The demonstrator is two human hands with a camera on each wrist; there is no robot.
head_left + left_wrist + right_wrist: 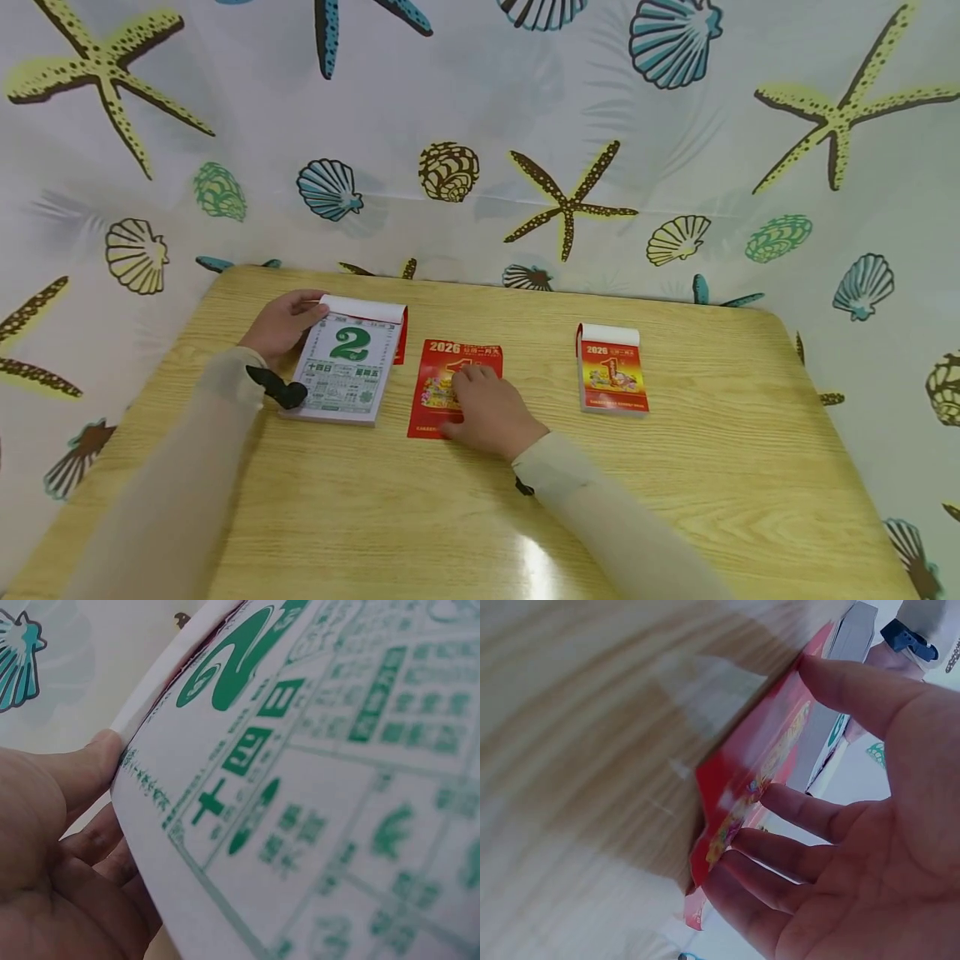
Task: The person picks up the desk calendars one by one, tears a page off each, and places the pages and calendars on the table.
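Wood-grained surface (pixel 712 500) before a cloth printed with shells and starfish (pixel 465 100): seen from the head, a large calendar lies at eight o'clock, its white page bearing a bold green 2, a white band (pixel 362 308) across its top and red showing past its two o'clock corner. A left hand (pixel 281 327) grips it at the ten o'clock corner. At six o'clock a loose red sheet (pixel 437 404), printed 2026 with a golden 1 and flowers, lies under a right hand (pixel 491 412) that rests on its three o'clock side. A small calendar (pixel 612 371) with a red front lies at four o'clock.

Left wrist: the thumb (pixel 101 757) presses the calendar's edge at nine o'clock. The thick block should be the weightier item, stiff as a stack though each page is soft; the bound top offers the surest hold.

Right wrist: relaxed fingers (pixel 787 855) touch the sheet without clenching, thumb at one o'clock. Glossy and kinked near six o'clock, it looks light, slippery and easily creased, best pinched by an edge.
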